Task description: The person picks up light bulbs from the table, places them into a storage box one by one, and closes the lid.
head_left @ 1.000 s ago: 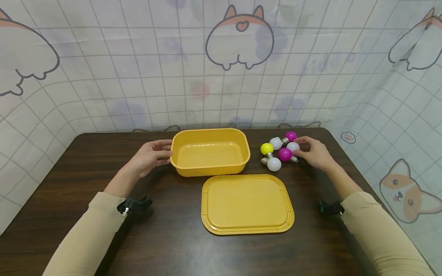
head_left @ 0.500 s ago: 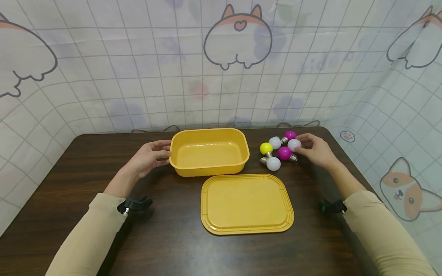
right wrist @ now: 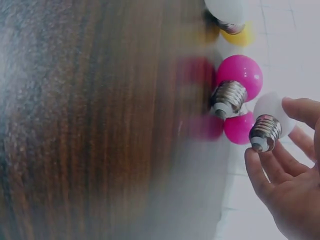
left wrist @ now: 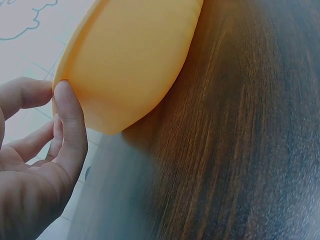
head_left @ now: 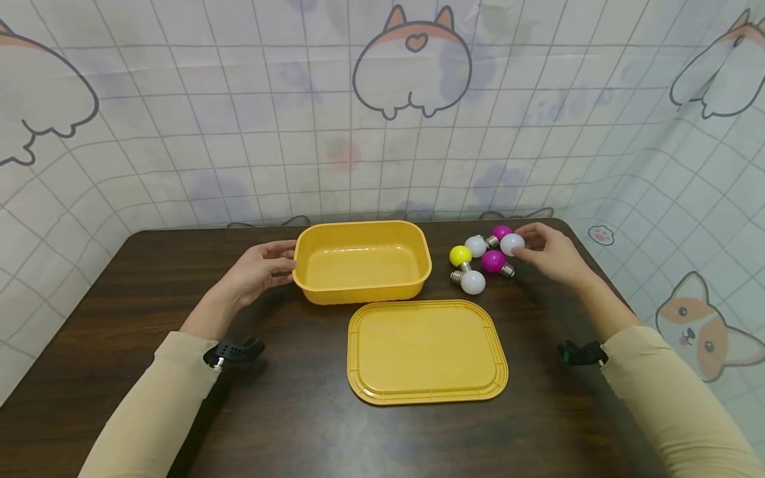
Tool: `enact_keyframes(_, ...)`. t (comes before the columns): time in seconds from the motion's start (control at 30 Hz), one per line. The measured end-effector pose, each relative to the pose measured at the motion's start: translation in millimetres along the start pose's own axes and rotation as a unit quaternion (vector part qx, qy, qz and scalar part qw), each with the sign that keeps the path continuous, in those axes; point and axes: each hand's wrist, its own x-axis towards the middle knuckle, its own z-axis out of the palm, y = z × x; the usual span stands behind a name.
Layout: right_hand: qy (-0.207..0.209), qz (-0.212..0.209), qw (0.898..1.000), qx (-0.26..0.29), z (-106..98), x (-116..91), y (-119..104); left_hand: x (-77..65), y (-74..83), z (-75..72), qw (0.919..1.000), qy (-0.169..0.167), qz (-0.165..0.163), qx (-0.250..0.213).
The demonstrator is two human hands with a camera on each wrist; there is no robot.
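My right hand (head_left: 552, 255) pinches a white light bulb (head_left: 512, 244) at the back right of the table. In the right wrist view, thumb and fingers sit around its white globe, and the metal screw base (right wrist: 265, 132) points away from the palm. Close beside it lie two magenta bulbs (head_left: 493, 261), one partly behind the held bulb. A yellow bulb (head_left: 460, 255) and two more white bulbs (head_left: 473, 283) complete the cluster. My left hand (head_left: 257, 272) touches the left end of a yellow plastic tub (head_left: 361, 297), thumb and fingertips against its outer wall near the rim.
In front of the tub, a flat yellow lid (head_left: 427, 352) lies on the dark wood table (head_left: 287, 411). A grid-patterned cloth (head_left: 239, 133) with dog drawings hangs behind and at both sides. Black bands (head_left: 239, 352) are on both wrists.
My right hand has shifted slightly back and to the right, and the white bulb it pinches has moved up off the nearer magenta bulb. The left hand and tub keep their places.
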Motion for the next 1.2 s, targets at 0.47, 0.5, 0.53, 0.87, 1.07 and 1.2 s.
enact_keyframes(0.47, -0.012, -0.028, 1.000, 0.002, -0.6, 1.3, -12.1, -0.4, -0.7, -0.4, 1.0000, 0.001, 0.000, 0.003)
enact_keyframes(0.5, -0.015, -0.030, 0.999, 0.004, -0.5, 1.5, -13.8, -0.4, -0.7, -0.5, 1.0000, 0.002, -0.001, 0.004)
enact_keyframes(0.53, -0.016, -0.031, 0.999, 0.010, -0.7, 1.9, -15.3, -0.3, -0.7, -0.4, 1.0000, 0.002, -0.001, 0.004)
enact_keyframes(0.87, -0.042, -0.033, 0.998, 0.030, 0.9, 6.4, -34.0, 1.9, -3.4, -2.2, 1.0000, 0.001, 0.003, -0.006)
enact_keyframes(1.07, -0.052, -0.050, 0.997, 0.030, 7.0, 12.1, -42.3, 1.8, -4.0, -2.7, 0.9999, -0.003, 0.002, -0.014)
enact_keyframes(1.2, -0.056, -0.062, 0.996, 0.029, 11.7, 15.2, -49.2, 2.6, -4.2, -2.6, 0.9998, -0.004, 0.000, -0.019)
